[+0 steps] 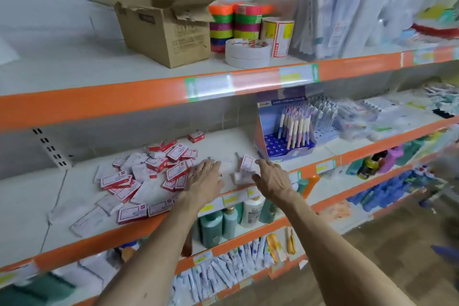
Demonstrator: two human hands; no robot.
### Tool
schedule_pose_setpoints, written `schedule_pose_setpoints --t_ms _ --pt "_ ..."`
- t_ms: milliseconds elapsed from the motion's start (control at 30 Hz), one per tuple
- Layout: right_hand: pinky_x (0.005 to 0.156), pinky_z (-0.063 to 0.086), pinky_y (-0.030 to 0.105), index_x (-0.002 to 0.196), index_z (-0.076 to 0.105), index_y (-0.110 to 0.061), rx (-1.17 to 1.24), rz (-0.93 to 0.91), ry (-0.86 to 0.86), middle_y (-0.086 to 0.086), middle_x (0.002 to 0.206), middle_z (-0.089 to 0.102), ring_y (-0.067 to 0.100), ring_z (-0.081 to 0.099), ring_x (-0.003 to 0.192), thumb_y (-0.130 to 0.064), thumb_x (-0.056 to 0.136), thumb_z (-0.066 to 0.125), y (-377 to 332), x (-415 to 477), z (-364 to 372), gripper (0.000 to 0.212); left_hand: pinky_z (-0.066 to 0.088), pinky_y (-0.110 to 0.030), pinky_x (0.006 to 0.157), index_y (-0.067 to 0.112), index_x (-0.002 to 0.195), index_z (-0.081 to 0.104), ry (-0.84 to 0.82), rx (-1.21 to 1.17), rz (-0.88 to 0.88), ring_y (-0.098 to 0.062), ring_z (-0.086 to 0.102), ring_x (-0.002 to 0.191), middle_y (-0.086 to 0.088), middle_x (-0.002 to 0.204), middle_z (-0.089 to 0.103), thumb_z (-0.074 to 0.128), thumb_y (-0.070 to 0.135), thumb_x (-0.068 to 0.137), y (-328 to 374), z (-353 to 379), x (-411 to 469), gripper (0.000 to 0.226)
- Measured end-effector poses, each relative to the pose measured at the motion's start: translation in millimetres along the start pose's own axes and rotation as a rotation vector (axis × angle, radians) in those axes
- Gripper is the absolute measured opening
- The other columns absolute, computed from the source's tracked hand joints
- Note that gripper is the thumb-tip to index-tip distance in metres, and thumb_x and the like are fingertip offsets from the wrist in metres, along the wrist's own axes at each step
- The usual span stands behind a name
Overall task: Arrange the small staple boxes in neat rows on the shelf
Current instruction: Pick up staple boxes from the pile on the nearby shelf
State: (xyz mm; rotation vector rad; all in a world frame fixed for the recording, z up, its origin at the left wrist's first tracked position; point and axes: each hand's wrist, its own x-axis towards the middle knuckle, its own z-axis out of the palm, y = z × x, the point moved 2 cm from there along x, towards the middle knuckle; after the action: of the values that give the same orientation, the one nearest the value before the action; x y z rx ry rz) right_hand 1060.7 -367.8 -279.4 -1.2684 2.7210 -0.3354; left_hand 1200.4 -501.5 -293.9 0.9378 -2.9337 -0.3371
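Several small red-and-white staple boxes (pixel 149 176) lie in a loose, jumbled pile on the white middle shelf (pixel 37 196). One box (pixel 195 136) sits alone near the back wall. My left hand (pixel 205 179) rests flat at the pile's right edge, fingers spread, holding nothing. My right hand (pixel 270 176) reaches in beside it, fingers extended toward a few blurred boxes (pixel 244 169) near the shelf's front edge. Whether it grips one is unclear because of blur.
A purple pen display (pixel 290 131) stands right of the hands. On the upper shelf sit an open cardboard box (pixel 164 22), coloured tape rolls (pixel 233 22) and packaged goods. Lower shelves hold bottles (pixel 223 223) and packets. Orange shelf edges run across.
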Motion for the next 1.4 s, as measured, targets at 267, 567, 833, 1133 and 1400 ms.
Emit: schedule_pose_setpoints --t_ms 267,567,833,1133,1400 --pt "0.100 0.039 0.042 0.139 0.042 -0.015 -0.007 -0.279 -0.127 0.012 0.138 0.050 0.033 0.044 0.128 -0.027 0.098 0.046 -54 41 31 0.043 0.022 -0.038 0.114 0.020 0.144 0.041 0.115 -0.094 -0.186 -0.017 0.032 0.139 0.001 0.149 0.040 0.052 0.029 0.097 -23 -15 -11 0.049" --pt "0.099 0.040 0.041 0.141 0.040 -0.014 -0.091 -0.363 -0.132 0.013 0.137 0.050 0.034 0.046 0.124 -0.025 0.097 0.049 -86 76 23 0.046 0.026 -0.039 0.118 0.013 0.146 0.035 0.123 -0.127 -0.226 -0.021 0.034 0.140 -0.006 0.151 0.038 0.051 0.026 0.098 -61 -27 11 0.052" --pt "0.099 0.042 0.042 0.140 0.041 -0.015 -0.118 -0.352 -0.091 0.012 0.136 0.052 0.031 0.047 0.123 -0.026 0.097 0.052 -96 102 25 0.045 0.031 -0.040 0.116 0.012 0.144 0.038 0.157 -0.147 -0.317 -0.023 0.041 0.136 -0.008 0.148 0.043 0.050 0.016 0.099 -99 -32 17 0.047" --pt "0.100 0.044 0.041 0.140 0.041 -0.015 -0.102 -0.387 -0.086 0.012 0.135 0.054 0.031 0.049 0.122 -0.027 0.096 0.055 -105 124 29 0.048 0.036 -0.038 0.111 0.014 0.142 0.040 0.108 -0.163 -0.340 -0.021 0.047 0.130 -0.006 0.145 0.046 0.050 0.013 0.098 -111 -32 26 0.046" --pt "0.098 0.045 0.041 0.138 0.042 -0.016 -0.085 -0.404 -0.110 0.011 0.132 0.056 0.030 0.050 0.119 -0.029 0.096 0.057 -105 135 46 0.047 0.051 -0.032 0.094 0.015 0.128 0.056 0.054 -0.183 -0.339 -0.017 0.064 0.103 -0.004 0.126 0.063 0.054 0.026 0.098 -102 -28 42 0.032"
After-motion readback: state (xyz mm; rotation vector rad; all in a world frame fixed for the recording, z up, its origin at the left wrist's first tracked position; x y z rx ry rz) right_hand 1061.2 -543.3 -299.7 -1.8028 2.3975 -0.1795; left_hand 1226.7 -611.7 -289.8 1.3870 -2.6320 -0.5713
